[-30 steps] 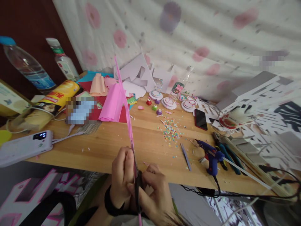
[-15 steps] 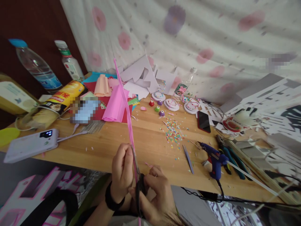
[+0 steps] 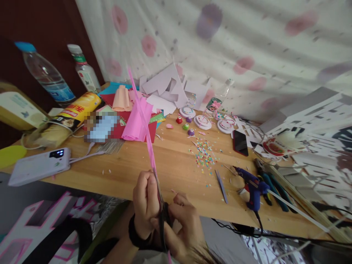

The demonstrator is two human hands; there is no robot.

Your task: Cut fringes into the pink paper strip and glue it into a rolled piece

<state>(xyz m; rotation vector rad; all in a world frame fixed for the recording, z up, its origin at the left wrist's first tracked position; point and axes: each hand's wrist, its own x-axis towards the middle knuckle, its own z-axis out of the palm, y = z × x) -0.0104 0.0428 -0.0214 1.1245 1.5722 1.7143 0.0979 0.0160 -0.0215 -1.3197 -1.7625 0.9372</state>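
Head view: both hands (image 3: 165, 216) together, pinching upright pink paper strip (image 3: 145, 128)

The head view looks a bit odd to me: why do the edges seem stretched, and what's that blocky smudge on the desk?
Head view: wide-lens warping bends the table edge and smears the papers at right; soft daylight through the curtain, no harsh shadows; a pixelated patch hides something beside the pink paper; the hands and scissors sit low in frame, slightly soft.
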